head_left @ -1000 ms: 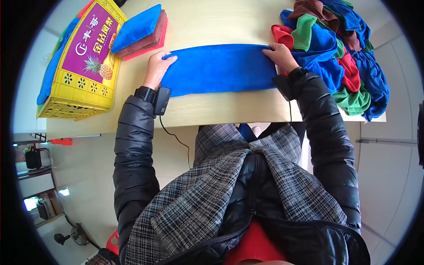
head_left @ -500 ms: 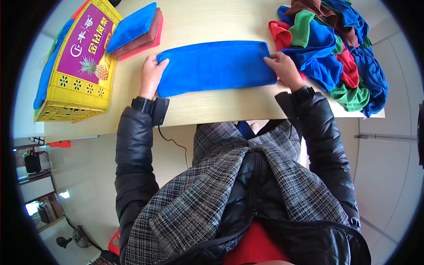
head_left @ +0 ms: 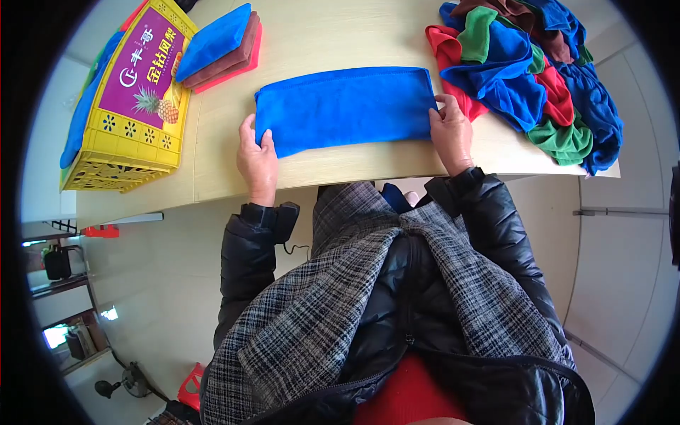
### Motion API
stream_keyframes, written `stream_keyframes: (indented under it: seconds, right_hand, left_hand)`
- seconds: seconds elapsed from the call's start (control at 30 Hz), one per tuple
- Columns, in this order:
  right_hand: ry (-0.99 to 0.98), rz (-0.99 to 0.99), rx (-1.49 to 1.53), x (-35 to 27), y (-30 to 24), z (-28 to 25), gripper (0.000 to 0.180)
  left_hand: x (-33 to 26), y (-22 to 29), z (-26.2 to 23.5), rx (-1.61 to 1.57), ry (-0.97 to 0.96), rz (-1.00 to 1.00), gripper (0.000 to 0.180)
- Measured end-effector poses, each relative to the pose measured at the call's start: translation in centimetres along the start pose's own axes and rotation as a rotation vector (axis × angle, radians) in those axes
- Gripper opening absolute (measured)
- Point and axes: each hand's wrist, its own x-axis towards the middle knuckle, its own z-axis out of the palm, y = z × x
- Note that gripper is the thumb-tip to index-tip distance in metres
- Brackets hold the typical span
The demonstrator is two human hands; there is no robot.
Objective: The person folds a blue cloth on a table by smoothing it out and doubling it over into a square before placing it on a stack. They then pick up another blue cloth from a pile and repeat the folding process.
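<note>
Mid-fold: left hand [head_left: 257, 159] and right hand [head_left: 450, 131] fingers pinch the blue cloth's [head_left: 346, 108] ends near the tabletop's [head_left: 340, 32] front edge; bringing the ends together probably comes next.

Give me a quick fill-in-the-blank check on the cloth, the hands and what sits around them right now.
1. Both hands grip the ends of a folded ____ cloth on the table.
2. The left hand holds the cloth's ____ end; the right hand holds the other.
3. The stack of folded cloths lies beside a ____ crate.
4. The heap of loose cloths lies on the person's ____ side.

Missing words: blue; left; yellow; right

Crate [head_left: 127, 106] left of cloth [head_left: 347, 108], pile [head_left: 538, 71] right
</note>
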Motion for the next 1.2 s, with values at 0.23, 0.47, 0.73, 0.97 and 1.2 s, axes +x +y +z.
stream_keyframes:
  seconds: [0.23, 0.47, 0.73, 0.97, 1.2]
  right_hand:
    - [0.084, -0.119, 0.024, -2.1, 2.0, -0.8, 0.035]
    - [0.008, -0.022, 0.091, 0.4, 1.1, -1.0, 0.037]
    - [0.151, -0.094, 0.125, 1.1, -0.1, 0.3, 0.033]
    - [0.172, -0.115, 0.036, 1.1, 1.0, 1.4, 0.033]
    - [0.098, -0.024, 0.040, -1.1, -0.2, -0.8, 0.034]
  left_hand:
    - [-3.6, 2.7, -1.8, 0.180, 0.036, 0.039, 0.046]
    - [-0.5, 5.3, -2.4, 0.232, -0.142, -0.256, 0.051]
    - [0.7, 4.7, -0.8, 0.118, 0.028, 0.091, 0.051]
    - [1.1, 3.6, 0.2, 0.256, -0.051, 0.012, 0.053]
    - [-0.5, 4.1, -1.5, 0.135, -0.107, -0.172, 0.053]
